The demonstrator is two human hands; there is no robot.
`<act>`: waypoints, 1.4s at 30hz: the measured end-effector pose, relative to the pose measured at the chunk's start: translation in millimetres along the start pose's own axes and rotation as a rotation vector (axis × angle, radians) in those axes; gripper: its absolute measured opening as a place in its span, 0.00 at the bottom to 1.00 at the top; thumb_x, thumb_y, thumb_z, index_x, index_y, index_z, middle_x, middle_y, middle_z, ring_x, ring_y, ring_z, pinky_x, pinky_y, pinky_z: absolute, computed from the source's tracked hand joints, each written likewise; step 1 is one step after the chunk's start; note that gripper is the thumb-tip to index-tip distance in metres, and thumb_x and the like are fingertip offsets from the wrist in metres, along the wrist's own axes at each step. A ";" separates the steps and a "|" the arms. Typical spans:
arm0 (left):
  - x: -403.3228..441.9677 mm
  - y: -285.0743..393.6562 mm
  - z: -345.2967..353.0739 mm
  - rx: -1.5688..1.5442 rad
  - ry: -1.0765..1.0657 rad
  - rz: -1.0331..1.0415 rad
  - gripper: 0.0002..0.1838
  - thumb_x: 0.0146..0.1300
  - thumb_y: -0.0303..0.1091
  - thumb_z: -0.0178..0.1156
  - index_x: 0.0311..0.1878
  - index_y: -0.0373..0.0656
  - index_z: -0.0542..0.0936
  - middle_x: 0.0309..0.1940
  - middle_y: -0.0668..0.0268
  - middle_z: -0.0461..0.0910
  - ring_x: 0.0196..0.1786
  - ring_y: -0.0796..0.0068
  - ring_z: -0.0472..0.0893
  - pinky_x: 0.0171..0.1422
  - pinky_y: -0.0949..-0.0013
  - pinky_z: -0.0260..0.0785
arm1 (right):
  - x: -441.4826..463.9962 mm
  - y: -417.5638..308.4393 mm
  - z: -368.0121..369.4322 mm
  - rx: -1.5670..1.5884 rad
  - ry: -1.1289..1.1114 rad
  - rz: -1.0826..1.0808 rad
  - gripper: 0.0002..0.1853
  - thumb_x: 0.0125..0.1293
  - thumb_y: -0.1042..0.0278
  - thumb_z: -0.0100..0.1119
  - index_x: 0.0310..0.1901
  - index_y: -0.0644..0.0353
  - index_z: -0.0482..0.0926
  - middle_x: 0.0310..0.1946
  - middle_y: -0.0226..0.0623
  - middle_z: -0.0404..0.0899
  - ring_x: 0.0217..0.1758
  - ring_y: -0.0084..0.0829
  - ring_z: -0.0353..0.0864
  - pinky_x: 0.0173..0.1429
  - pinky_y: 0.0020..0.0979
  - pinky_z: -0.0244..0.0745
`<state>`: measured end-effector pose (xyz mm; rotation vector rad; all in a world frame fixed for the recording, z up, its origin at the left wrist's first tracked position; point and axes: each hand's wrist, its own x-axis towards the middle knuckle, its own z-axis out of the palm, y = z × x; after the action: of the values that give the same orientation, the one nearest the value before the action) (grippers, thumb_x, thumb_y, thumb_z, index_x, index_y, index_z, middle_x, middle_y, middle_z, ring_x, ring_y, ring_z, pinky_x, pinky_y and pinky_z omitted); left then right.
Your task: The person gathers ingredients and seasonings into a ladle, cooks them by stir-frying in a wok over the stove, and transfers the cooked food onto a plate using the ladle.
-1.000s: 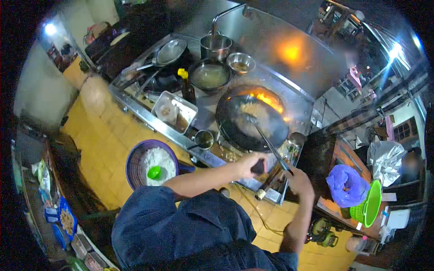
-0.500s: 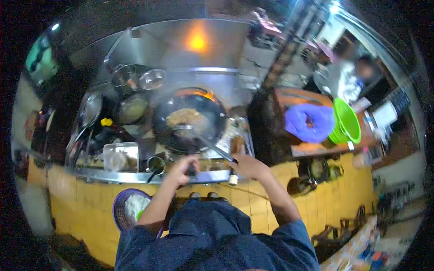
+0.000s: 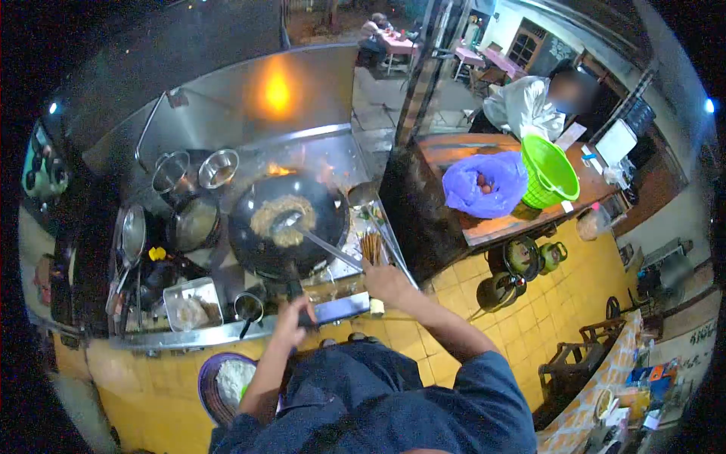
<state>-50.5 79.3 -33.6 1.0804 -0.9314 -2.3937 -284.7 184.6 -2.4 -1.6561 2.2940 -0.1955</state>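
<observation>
A black wok [image 3: 249, 253] sits over flames on the stove, with brownish, noodle-like food [image 3: 283, 208] in it. My left hand [image 3: 290, 325] is closed around the wok's dark handle at the stove's front edge. My right hand [image 3: 389, 286] grips a long-handled metal ladle [image 3: 329, 247], whose head rests in the food. Part of each grip is hidden by the fingers.
Left of the wok are metal bowls [image 3: 219, 168], a second pan [image 3: 198, 224] and a clear container [image 3: 193, 304]. A basket [image 3: 207, 384] stands on the floor. To the right, a wooden counter [image 3: 446, 151] bears a purple bag [image 3: 469, 198] and green basket [image 3: 550, 172]; a person [image 3: 522, 110] is behind it.
The view has turned to the right and become sharper. My left hand has gone from loose fingers near the wok's handle to a grip on it. The ladle stays in my right hand.
</observation>
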 end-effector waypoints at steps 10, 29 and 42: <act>82.7 -28.4 -50.9 0.398 0.202 0.238 0.07 0.59 0.35 0.54 0.32 0.42 0.70 0.16 0.68 0.70 0.19 0.76 0.70 0.23 0.70 0.65 | 34.9 -20.6 12.2 0.218 0.365 -0.124 0.26 0.59 0.62 0.49 0.60 0.59 0.62 0.22 0.55 0.75 0.25 0.53 0.76 0.33 0.45 0.73; 100.5 -15.5 -59.8 0.317 0.198 0.276 0.05 0.58 0.30 0.56 0.31 0.40 0.72 0.17 0.69 0.71 0.17 0.77 0.71 0.20 0.72 0.66 | 78.3 -53.4 32.0 -0.029 -0.011 -0.212 0.23 0.61 0.64 0.48 0.56 0.67 0.65 0.35 0.56 0.77 0.41 0.54 0.75 0.44 0.45 0.71; 130.5 -27.4 -41.9 -0.174 0.218 -0.094 0.06 0.54 0.33 0.57 0.30 0.42 0.73 0.18 0.67 0.71 0.16 0.74 0.71 0.20 0.65 0.69 | 81.9 -35.9 -16.9 0.208 -0.099 -0.115 0.20 0.61 0.60 0.46 0.52 0.60 0.70 0.34 0.54 0.77 0.38 0.53 0.76 0.43 0.47 0.70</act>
<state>-104.3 9.6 -142.3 1.3090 -0.6000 -2.3202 -281.2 94.6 10.2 -1.6526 2.0332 -0.3566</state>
